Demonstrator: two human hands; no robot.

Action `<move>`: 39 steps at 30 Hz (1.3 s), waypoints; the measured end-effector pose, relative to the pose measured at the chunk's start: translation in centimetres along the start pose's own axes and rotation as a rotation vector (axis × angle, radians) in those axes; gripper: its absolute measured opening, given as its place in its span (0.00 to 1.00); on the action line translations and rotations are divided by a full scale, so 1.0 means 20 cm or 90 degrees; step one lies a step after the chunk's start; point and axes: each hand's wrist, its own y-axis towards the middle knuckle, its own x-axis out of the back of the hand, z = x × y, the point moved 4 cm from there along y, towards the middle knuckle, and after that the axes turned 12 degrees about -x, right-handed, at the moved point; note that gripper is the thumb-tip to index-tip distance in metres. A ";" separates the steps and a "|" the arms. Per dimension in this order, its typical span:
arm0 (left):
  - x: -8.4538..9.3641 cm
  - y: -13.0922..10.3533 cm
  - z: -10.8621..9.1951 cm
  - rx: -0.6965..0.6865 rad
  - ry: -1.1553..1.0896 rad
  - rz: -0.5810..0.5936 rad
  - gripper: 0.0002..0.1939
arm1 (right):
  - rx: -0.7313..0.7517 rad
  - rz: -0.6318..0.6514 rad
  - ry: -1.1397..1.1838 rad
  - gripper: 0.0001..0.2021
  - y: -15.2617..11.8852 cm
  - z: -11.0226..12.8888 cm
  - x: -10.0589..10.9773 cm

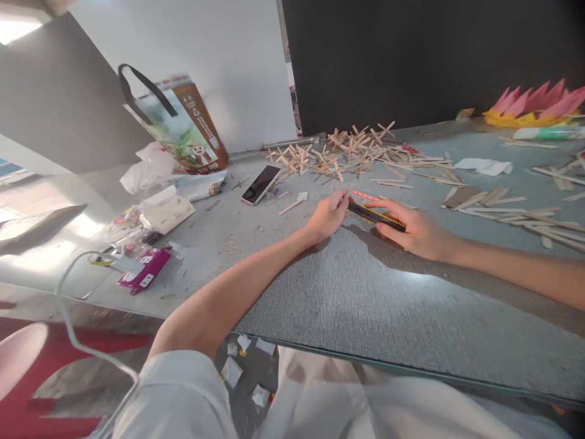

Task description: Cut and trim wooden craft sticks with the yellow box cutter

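Observation:
Near the middle of the table, my right hand [418, 231] is closed round a long black-and-yellow tool [377, 217] with a ridged yellow edge, shaped like a utility knife. Its far end reaches my left hand [329, 214], whose fingers are pinched together. Whatever sits between those fingers is hidden. A thin pink-red strip [364, 195] runs from the left fingertips toward the right fingers, just behind the tool. Behind both hands lies a loose heap of wooden craft sticks [342, 152], some joined into crosses.
A black phone [261, 185] lies left of the sticks. Further left are a printed carry bag [183, 125], crumpled plastic [148, 167] and a purple box [145, 271] beside a white cable [68, 323]. More sticks [516, 213], white paper [484, 166] and a pink paper flower [537, 107] are at right.

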 end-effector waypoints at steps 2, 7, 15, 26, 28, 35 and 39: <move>0.00 0.00 -0.01 0.002 0.014 0.002 0.14 | 0.008 0.000 0.000 0.23 0.00 0.00 0.00; 0.01 -0.01 -0.04 -0.004 0.068 0.009 0.15 | 0.028 -0.005 -0.006 0.24 0.00 -0.01 -0.01; 0.01 0.00 -0.06 -0.040 0.104 0.011 0.14 | 0.038 -0.011 -0.013 0.24 0.00 -0.01 -0.01; 0.01 0.00 -0.07 -0.046 0.120 0.018 0.14 | 0.040 -0.004 -0.024 0.24 0.01 -0.03 -0.02; 0.01 0.00 -0.07 -0.045 0.120 0.017 0.14 | 0.042 -0.006 -0.025 0.24 0.01 -0.04 -0.02; 0.00 0.00 -0.06 -0.054 0.117 0.017 0.14 | 0.035 -0.001 -0.021 0.25 0.01 -0.04 -0.02; 0.00 0.00 -0.06 -0.065 0.122 0.018 0.14 | 0.037 -0.005 -0.025 0.25 0.01 -0.04 -0.02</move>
